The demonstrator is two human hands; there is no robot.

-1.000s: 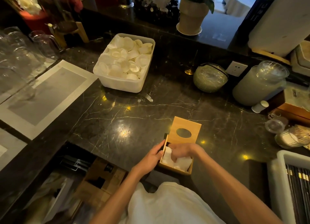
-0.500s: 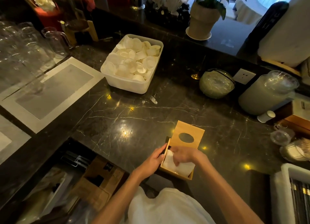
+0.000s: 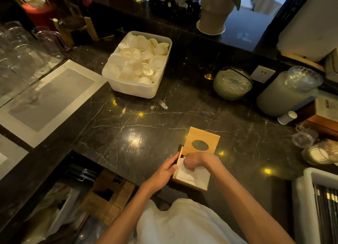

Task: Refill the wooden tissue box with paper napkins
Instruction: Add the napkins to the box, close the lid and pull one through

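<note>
The wooden tissue box [image 3: 198, 187] sits at the near edge of the dark marble counter, its top open. Its lid [image 3: 203, 137], a wooden panel with an oval hole, lies slid back beyond the box. White paper napkins [image 3: 196, 176] fill the box. My left hand [image 3: 162, 172] grips the box's left wall. My right hand [image 3: 196, 160] presses down on the far end of the napkins with curled fingers, hiding that end of the stack.
A white plastic tub [image 3: 135, 86] of white cups stands at the back centre. A round glass jar [image 3: 231, 84], a large lidded jar [image 3: 285, 92] and a small white cup [image 3: 287, 117] stand right. Glasses [image 3: 22, 48] are at left, a white tray [image 3: 301, 203] at right.
My right hand has shifted toward the far left corner of the napkin stack, showing more of the napkins. My left hand stays on the box's left wall.
</note>
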